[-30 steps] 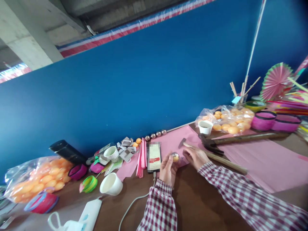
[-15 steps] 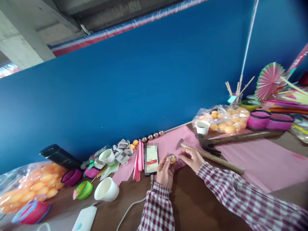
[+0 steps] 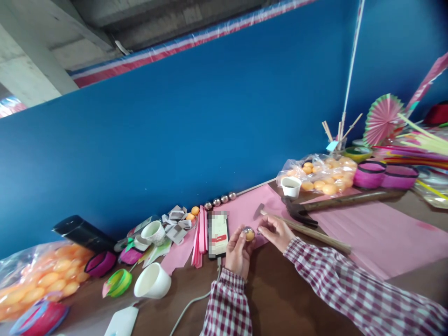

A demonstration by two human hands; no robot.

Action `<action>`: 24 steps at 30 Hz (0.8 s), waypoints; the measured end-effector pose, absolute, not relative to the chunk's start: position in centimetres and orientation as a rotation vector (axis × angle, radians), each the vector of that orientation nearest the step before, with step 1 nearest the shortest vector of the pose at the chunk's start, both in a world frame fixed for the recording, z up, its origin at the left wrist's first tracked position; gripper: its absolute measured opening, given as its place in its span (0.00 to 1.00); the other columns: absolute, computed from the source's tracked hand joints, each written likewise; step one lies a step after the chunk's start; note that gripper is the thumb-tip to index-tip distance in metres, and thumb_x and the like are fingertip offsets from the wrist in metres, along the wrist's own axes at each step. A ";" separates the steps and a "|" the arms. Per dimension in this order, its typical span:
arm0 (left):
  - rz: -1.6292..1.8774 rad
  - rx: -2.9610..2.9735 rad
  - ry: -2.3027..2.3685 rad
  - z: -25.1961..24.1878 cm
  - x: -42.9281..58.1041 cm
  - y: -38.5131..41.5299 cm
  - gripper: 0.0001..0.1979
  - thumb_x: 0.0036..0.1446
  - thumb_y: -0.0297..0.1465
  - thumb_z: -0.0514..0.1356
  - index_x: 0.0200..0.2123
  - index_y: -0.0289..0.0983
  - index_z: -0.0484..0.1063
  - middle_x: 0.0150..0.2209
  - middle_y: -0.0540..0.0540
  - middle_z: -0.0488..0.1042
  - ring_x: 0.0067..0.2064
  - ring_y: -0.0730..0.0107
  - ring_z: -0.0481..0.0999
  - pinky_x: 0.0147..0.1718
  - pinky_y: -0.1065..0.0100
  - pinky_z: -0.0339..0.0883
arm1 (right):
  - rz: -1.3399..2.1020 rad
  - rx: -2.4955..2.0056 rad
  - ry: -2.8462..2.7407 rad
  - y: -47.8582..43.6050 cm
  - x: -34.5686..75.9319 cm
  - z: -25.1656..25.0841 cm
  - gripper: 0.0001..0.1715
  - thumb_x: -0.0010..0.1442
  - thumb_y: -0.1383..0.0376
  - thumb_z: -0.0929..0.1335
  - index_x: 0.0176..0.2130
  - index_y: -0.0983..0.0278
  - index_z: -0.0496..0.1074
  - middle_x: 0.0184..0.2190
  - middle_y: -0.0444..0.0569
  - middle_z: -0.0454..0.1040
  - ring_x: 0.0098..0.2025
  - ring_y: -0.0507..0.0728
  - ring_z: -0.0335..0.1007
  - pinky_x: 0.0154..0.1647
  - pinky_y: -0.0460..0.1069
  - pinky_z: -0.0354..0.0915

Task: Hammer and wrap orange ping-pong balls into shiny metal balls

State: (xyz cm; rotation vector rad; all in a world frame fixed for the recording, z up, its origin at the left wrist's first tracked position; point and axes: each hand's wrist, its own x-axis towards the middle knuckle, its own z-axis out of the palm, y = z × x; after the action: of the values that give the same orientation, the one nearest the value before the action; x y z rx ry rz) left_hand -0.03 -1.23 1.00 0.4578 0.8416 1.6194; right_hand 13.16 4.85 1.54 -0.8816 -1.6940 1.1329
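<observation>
1. Blue wall (image 3: 224, 126) fills the background behind a brown table (image 3: 280, 298), which is partly covered by pink paper (image 3: 367, 233).
2. Left hand (image 3: 238, 252), raised from a checked sleeve, stands upright with its fingers curled; thumb and fingertips pinch a small orange ball (image 3: 249, 234), seemingly in a clear shell, just above the table's middle.
3. Right hand (image 3: 276, 232) reaches in from the right, palm down, fingertips drawn together right beside the ball; whether they touch it or hold something small cannot be told.
4. Phone (image 3: 218, 233) lies flat just left of the left hand, with a cable running toward the near edge; its screen is blurred and no writing can be read anywhere.
5. Two hammers lie to the right: a light-handled hammer (image 3: 308, 231) passes just behind the right hand, and a dark-headed hammer (image 3: 332, 201) lies farther back.
6. White cup (image 3: 153, 281) lies on its side at near left, beside a green ring (image 3: 121, 282) and a bag of orange balls (image 3: 38, 275).
7. Second bag of orange balls (image 3: 325, 175) sits at far right near pink baskets (image 3: 385, 175).
8. Bare brown surface lies open between the two sleeves toward the near edge; the far edge meets the wall.
</observation>
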 end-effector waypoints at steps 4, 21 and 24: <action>1.623 0.456 0.845 1.0 0.0 -1.2 0.15 0.46 0.27 0.62 0.41 0.37 0.71 0.36 0.45 0.75 0.36 0.70 0.74 0.37 0.67 0.67 | 1.179 -0.866 -1.640 4.9 13.1 1.2 0.09 0.51 0.60 0.65 0.29 0.64 0.62 0.22 0.42 0.67 0.23 0.49 0.62 0.23 0.44 0.58; 1.622 0.533 0.820 0.5 0.1 -1.0 0.16 0.46 0.28 0.62 0.41 0.37 0.71 0.37 0.44 0.75 0.37 0.69 0.74 0.40 0.64 0.66 | 1.439 -0.820 -1.526 4.5 12.9 1.8 0.10 0.50 0.59 0.66 0.27 0.64 0.65 0.22 0.43 0.70 0.25 0.51 0.67 0.27 0.48 0.64; 1.617 0.541 0.837 0.5 0.2 -0.9 0.17 0.45 0.28 0.63 0.41 0.37 0.71 0.37 0.44 0.75 0.38 0.68 0.74 0.41 0.63 0.65 | 1.345 -0.825 -1.606 4.4 13.0 2.1 0.10 0.50 0.60 0.66 0.26 0.64 0.66 0.21 0.43 0.68 0.24 0.51 0.64 0.27 0.48 0.63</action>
State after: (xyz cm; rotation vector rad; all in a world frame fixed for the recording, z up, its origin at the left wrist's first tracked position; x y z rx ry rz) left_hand 0.15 -0.93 0.55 0.5408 0.8368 1.6174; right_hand 12.99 4.42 2.07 -0.8248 -1.6063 1.3450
